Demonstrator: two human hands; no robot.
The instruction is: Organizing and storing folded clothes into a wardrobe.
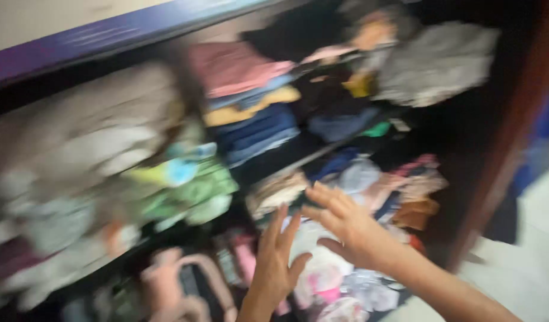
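Head view, blurred: your left hand (274, 262) and right hand (346, 223) reach open-fingered and empty toward the jumbled pale clothes (322, 268) on the wardrobe's lower shelf (274, 164); nothing is gripped yet.

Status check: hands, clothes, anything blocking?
Left hand open, fingers spread, empty. Right hand open, empty, reaching into the wardrobe. Both over the loose clothes pile on a lower shelf; contact unclear, frame blurred. Nothing blocking.
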